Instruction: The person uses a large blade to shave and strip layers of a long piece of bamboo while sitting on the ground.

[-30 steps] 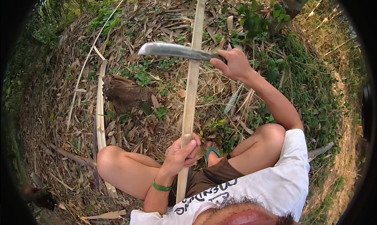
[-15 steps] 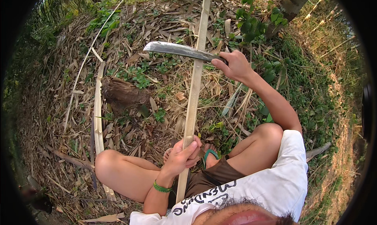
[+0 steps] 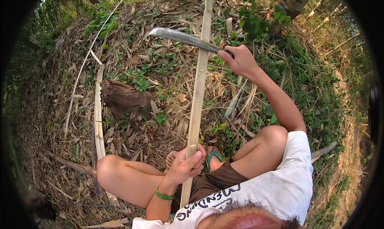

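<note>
Head view, left fingers point(image 3: 194, 160) clasping pale strip point(image 3: 199, 83) low down, right fingers point(image 3: 227, 58) gripping knife point(image 3: 180, 36)

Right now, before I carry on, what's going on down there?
A person grips a long pale strip in the left hand, close to the lap. The right hand holds a large knife by its handle, the blade crossing over the strip farther up; whether it touches is hard to tell. More pale pieces lie at left, beside a brown stump.
</note>
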Available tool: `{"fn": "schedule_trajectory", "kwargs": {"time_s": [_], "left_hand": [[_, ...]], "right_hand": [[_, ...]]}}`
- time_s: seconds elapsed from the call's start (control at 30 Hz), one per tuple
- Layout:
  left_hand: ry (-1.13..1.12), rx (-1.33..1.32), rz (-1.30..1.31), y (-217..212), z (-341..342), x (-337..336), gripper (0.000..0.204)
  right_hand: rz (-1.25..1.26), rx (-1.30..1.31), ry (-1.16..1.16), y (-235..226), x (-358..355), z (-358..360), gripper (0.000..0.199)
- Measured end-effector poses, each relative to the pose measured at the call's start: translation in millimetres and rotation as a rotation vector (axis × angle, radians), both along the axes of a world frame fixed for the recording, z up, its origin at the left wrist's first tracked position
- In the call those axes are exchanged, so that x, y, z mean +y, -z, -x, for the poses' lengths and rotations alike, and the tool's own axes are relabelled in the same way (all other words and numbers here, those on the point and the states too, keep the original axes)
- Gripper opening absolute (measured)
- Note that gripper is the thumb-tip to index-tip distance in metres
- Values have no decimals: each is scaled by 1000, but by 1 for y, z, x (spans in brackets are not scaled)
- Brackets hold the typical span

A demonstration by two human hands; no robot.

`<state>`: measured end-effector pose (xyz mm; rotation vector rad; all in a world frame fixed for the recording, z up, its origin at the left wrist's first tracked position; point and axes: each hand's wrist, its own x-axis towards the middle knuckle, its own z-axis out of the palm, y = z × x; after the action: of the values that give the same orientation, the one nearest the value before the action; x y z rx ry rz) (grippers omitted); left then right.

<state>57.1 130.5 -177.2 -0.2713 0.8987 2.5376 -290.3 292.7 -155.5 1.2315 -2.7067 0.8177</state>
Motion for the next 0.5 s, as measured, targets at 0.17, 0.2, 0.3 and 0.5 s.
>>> {"fn": "schedule_trajectory", "kwargs": {"time_s": [0.17, 0.2, 0.3, 0.5], "left_hand": [[2, 5, 28, 0, 6, 5, 16], [0, 5, 37, -1, 5, 4, 17], [36, 2, 7, 1, 2, 13, 17], [12, 59, -30, 13, -5, 8, 21]], "right_hand": [[-52, 177, -50, 9, 13, 3, 64], [-38, 211, -100, 9, 15, -1, 64], [-39, 227, -107, 4, 23, 15, 63], [70, 52, 76, -5, 17, 27, 63]]}}
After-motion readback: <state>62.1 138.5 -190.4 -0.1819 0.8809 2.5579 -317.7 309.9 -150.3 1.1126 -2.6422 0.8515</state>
